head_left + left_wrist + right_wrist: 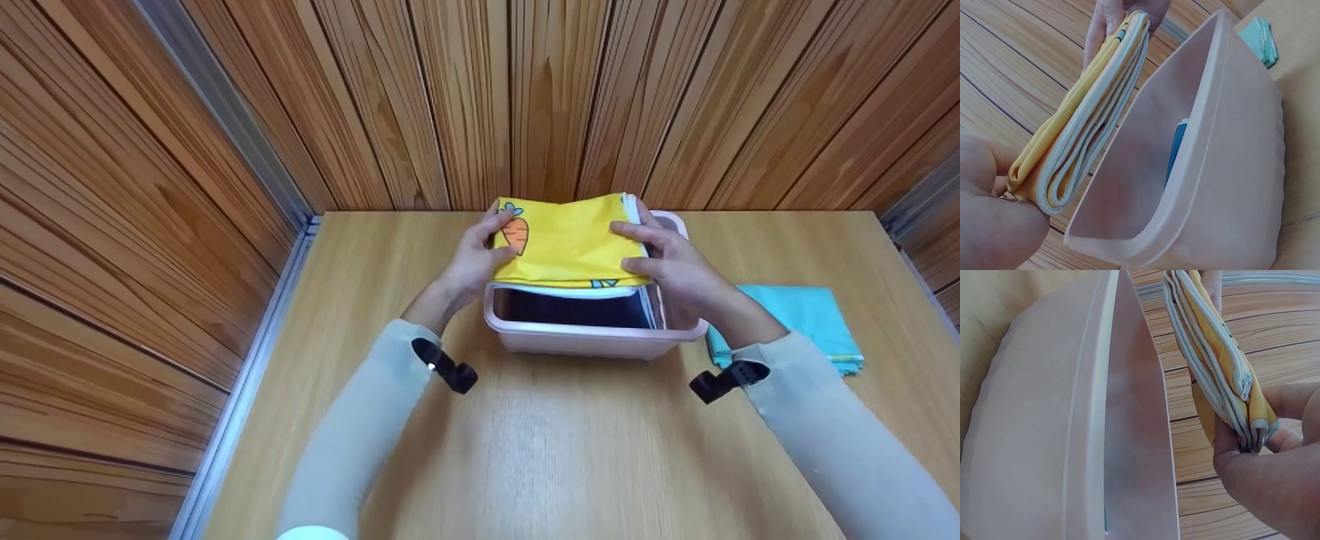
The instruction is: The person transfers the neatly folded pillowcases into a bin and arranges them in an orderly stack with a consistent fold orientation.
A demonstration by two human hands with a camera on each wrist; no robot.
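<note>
A folded yellow fabric cover (566,240) with a carrot print, white edging and a small zip pull (1247,387) is held above a pale pink plastic bin (577,343). My left hand (480,246) grips its left edge, thumb on top. At the opposite edge my right hand (667,259) pinches the layers between thumb and fingers. Both wrist views show the stacked layers side-on, apart from the bin's rim. Inside the bin is something dark blue (1175,149), mostly hidden by the wall and the cover.
A folded turquoise cloth (806,322) lies on the wooden table (540,450) right of the bin, partly behind my right forearm. Wood-panelled walls (465,97) rise behind the table and at the left. A metal strip (247,375) runs along the table's left edge.
</note>
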